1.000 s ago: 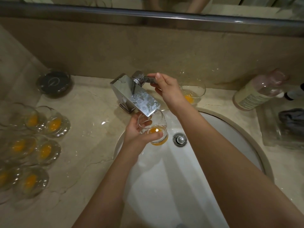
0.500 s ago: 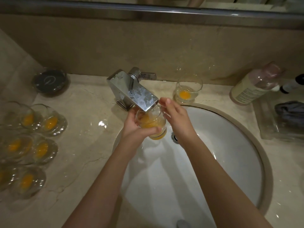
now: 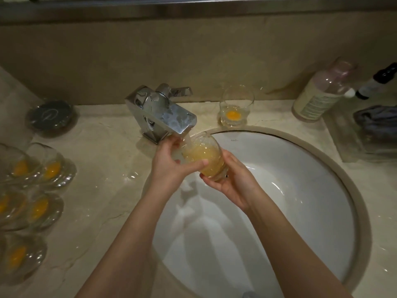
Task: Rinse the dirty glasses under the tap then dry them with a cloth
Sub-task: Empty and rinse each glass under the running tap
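Our basin (image 3: 290, 211) spreads white below, its rim curving from 12 round to 4 o'clock. The tap (image 3: 169, 117) stands at 11, water running from its spout. Under it we tilt the glass (image 3: 204, 157), cloudy orange inside. Our left hand (image 3: 171, 166) grips its side; our right hand (image 3: 232, 183) cups its base. More dirty glasses (image 3: 32, 186) crowd the counter at 9; one glass (image 3: 235, 108) stands at 12.

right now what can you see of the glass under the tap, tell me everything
The glass is a clear, short, rounded tumbler, tilted with its mouth up toward the tap spout. Water streams into it, and cloudy orange-yellow liquid fills much of it. The left hand grips its side, thumb across the front; the right hand cups its base. It is held above the white sink.
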